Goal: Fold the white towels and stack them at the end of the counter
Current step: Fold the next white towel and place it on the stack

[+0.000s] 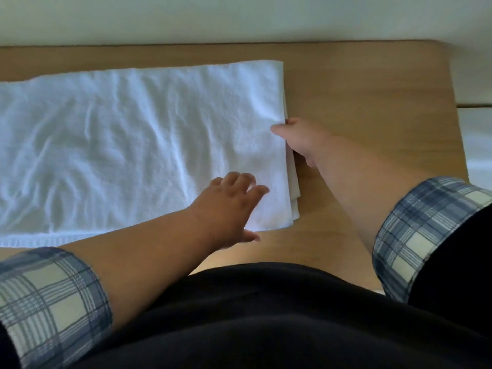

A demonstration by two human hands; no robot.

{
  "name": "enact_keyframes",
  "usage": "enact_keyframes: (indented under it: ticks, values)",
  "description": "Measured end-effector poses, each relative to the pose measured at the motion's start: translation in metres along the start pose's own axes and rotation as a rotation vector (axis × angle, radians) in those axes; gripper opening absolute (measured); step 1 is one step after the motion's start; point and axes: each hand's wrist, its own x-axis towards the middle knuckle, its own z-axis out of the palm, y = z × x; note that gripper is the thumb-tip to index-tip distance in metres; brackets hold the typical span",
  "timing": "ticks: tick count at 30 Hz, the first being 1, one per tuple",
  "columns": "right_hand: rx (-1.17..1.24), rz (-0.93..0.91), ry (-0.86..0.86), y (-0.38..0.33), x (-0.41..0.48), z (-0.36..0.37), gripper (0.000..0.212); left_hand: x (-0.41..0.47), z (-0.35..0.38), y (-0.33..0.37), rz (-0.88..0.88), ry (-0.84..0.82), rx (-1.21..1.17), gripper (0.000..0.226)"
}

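A white towel (138, 145), folded lengthwise in layers, lies flat along the wooden counter (367, 83) and runs off the left edge of the view. My right hand (300, 139) is at the towel's right end, thumb on top and fingers tucked under the layered edge, pinching it. My left hand (229, 206) rests near the towel's near right corner, fingers spread flat on the cloth and thumb by its front edge. Several layers show at that right end.
The counter's right end (458, 123) is bare wood and stops a short way past my right hand. A pale wall (239, 17) runs behind the counter. My dark top and plaid cuffs fill the bottom of the view.
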Motion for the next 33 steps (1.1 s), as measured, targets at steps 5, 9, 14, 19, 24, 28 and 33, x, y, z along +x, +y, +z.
enact_keyframes:
  ticks: [5,9,14,19,24,28,33]
  values:
    - [-0.323,0.005,-0.124,0.021,-0.026,-0.008,0.02,0.019,0.004,0.012,0.015,-0.008,0.155,0.059]
    - [-0.401,-0.013,-0.134,0.036,-0.036,-0.006,0.02,0.03,-0.005,0.015,0.055,0.061,0.006,0.018]
    - [-0.036,0.061,-0.007,0.044,-0.039,-0.002,0.024,0.027,-0.024,0.023,0.001,0.341,-0.253,0.016]
    - [0.118,0.182,0.015,0.045,-0.039,0.002,0.016,0.032,-0.022,0.034,0.032,0.213,-0.299,0.013]
    - [-0.119,0.072,0.07,0.049,-0.041,-0.006,0.024,0.034,-0.003,0.026,0.009,-0.032,-0.389,0.026]
    - [-0.311,-0.034,0.109,0.055,-0.042,-0.01,0.029,0.03,-0.001,0.019,0.052,-0.055,-0.419,0.04]
    - [-0.318,-0.13,0.404,0.048,-0.043,0.004,0.01,0.022,0.005,-0.002,-0.311,0.234,-0.26,0.05]
